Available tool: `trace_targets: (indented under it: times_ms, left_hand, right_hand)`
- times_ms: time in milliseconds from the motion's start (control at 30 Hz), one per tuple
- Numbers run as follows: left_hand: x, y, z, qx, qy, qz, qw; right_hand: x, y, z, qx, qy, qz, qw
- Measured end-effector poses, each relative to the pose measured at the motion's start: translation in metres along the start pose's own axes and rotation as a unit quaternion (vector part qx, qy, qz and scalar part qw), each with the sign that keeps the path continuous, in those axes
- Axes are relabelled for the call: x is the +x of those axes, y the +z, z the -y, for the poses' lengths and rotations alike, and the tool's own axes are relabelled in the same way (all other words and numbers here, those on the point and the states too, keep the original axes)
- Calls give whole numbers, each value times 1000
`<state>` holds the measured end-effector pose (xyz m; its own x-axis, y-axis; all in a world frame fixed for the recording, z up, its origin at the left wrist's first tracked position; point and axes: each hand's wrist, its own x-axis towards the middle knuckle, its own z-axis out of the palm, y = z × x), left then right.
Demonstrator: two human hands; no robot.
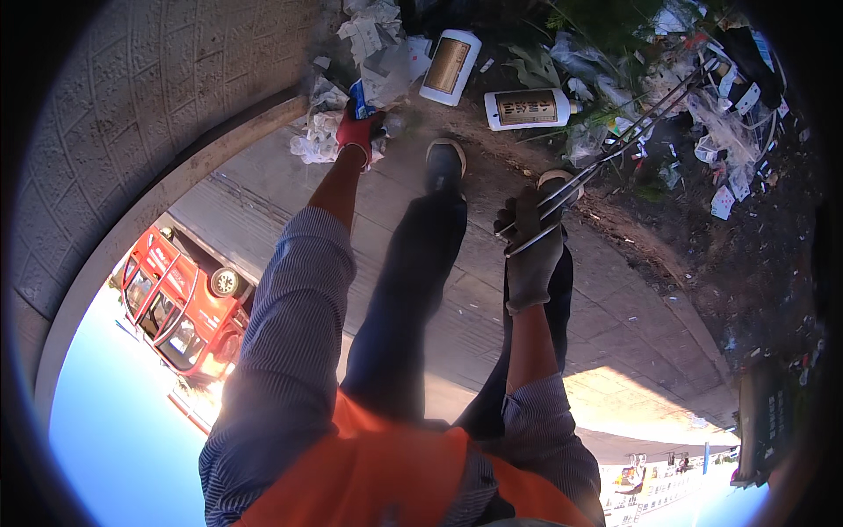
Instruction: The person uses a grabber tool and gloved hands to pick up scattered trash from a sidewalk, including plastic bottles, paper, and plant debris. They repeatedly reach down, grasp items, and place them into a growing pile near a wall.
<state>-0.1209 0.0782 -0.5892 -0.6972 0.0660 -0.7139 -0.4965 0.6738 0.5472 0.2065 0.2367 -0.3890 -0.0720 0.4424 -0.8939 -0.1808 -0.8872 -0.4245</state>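
Note:
My left hand point(359, 130), in a red glove with dark fingers, is at the upper left, closed on a blue wrapper point(359, 97) beside crumpled paper point(321, 135). My right hand point(532, 227), in a grey-brown knit glove, grips long metal tongs point(596, 165) near my right shoe. Their far ends reach up right to plastic film and litter, where I cannot tell whether they pinch anything. Ahead of my shoes lie two white plastic bottles with gold-brown labels, one tilted point(459, 62) and one on its side point(537, 109).
A patterned wall point(164, 72) curves along the left. Plastic bags point(731, 125), playing cards point(722, 202) and scraps litter dark soil at the right. Paving point(474, 290) lies underfoot. A red vehicle point(181, 303) stands at the far left; a dark bin-like container point(764, 421) is at the lower right.

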Motion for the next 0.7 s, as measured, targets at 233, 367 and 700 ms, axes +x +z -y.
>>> trace_targets:
  times_ms: [233,367,700]
  left_hand:
    - [11,18,37,232,49,-78,968]
    - [-3,40,98,434,82,-62,895]
    - [46,75,96,736,127,113,655]
  right_hand:
    - [-10,3,16,-65,6,-7,998]
    - [-6,6,15,-73,13,-19,997]
    - [-14,4,22,-126,36,40,991]
